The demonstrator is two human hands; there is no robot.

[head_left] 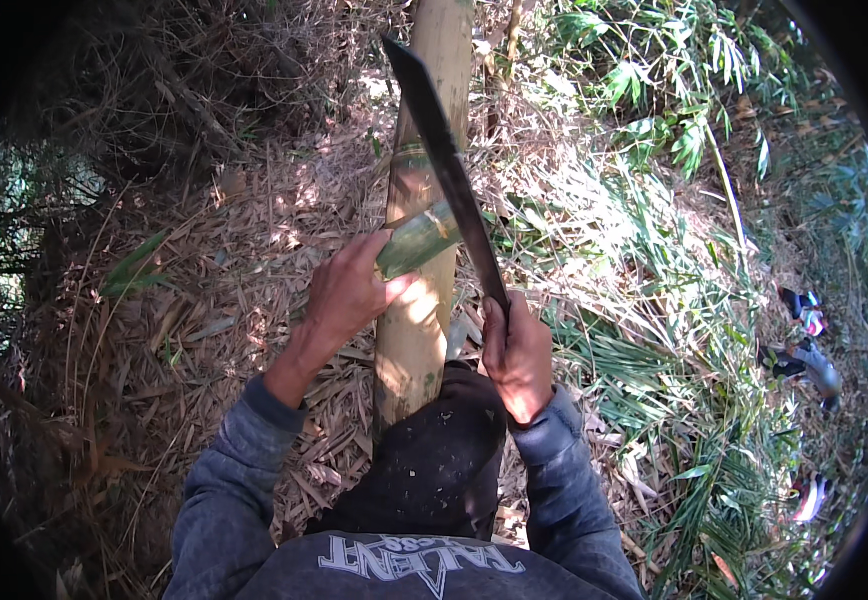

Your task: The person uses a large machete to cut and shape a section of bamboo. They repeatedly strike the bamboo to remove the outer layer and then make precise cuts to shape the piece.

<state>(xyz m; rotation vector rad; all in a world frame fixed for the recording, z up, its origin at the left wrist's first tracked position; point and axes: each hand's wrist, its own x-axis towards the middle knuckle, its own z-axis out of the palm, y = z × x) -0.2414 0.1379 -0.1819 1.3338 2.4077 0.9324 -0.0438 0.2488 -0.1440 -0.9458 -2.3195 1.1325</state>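
Note:
My left hand (346,290) is closed around the near end of a short green bamboo piece (416,243), which lies slantwise across a thick pale bamboo pole (414,345). A machete (451,165) with a long dark blade is in my right hand (520,352), its handle hidden in my closed fingers. The blade points away and to the left, passing over the far end of the green piece and over the pole. Whether the edge touches the green piece, I cannot tell.
The pole runs from my dark-trousered leg (419,455) to the far edge. Dry leaf litter (224,350) covers the ground at left. Cut green leaves (634,370) are heaped at right. Brush (204,90) stands far left; several shoes or clothes (804,365) lie far right.

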